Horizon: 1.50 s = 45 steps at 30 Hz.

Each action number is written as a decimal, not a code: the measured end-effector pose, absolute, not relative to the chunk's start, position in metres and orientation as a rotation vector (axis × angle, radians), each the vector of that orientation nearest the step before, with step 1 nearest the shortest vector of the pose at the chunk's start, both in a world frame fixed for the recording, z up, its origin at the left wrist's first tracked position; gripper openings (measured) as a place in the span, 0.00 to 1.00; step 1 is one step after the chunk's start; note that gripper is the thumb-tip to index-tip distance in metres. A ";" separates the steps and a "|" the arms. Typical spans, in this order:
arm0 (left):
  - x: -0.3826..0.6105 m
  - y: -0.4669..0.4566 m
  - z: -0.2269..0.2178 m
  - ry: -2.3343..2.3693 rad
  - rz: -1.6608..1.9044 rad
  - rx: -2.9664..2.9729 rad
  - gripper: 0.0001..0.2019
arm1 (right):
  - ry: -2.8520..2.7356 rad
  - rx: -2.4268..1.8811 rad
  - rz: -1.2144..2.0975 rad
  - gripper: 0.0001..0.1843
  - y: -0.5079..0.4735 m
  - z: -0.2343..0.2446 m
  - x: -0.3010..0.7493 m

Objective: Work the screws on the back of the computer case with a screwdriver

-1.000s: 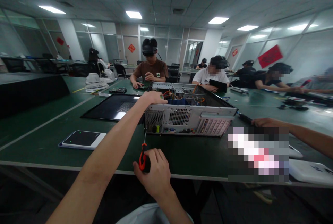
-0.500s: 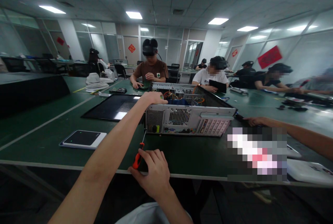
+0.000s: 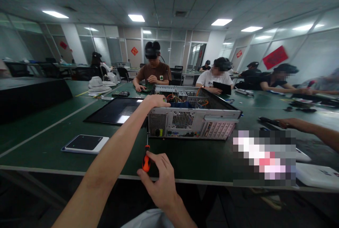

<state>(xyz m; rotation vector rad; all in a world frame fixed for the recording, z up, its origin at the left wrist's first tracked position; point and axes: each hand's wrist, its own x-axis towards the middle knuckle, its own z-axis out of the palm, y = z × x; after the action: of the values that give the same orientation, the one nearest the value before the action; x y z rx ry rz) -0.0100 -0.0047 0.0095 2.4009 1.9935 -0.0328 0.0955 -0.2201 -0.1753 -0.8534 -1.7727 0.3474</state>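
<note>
A silver computer case lies on its side in front of me, its upper side uncovered so wires and parts show. My left hand is closed over the near left corner of the case, some fingertips hidden behind the rim. Below it, my right hand pinches the orange-and-black handle of a screwdriver between thumb and forefinger. The screwdriver's shaft points away from me, to the lower left edge of the case's back panel. Where the tip meets the panel is too small to make out.
A black side panel lies left of the case. Closer is a white-edged device with a dark top. White fans stand farther back. At right, a co-worker's hand holds a dark tool. Other people sit across the table.
My right hand and the screwdriver handle have shifted slightly right, and the screwdriver stands straighter. My left hand stays on the case. The co-worker's hand at right has moved away from the case.
</note>
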 end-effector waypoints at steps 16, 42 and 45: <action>-0.014 0.004 0.001 1.934 0.195 2.447 0.35 | -1.498 -0.768 0.508 0.21 -0.207 -0.112 0.089; -0.037 -0.026 -0.105 1.077 2.535 1.205 0.08 | -1.429 -0.691 0.585 0.25 -0.193 -0.102 0.089; -0.027 -0.033 -0.101 1.076 2.599 1.263 0.07 | -1.487 -0.680 0.528 0.21 -0.192 -0.099 0.089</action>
<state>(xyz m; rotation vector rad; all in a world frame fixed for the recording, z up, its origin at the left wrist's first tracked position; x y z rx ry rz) -0.0267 -0.0332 -0.1011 1.2630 1.0761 2.5994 0.0890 -0.1925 -0.0993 -0.6799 -1.4870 0.5284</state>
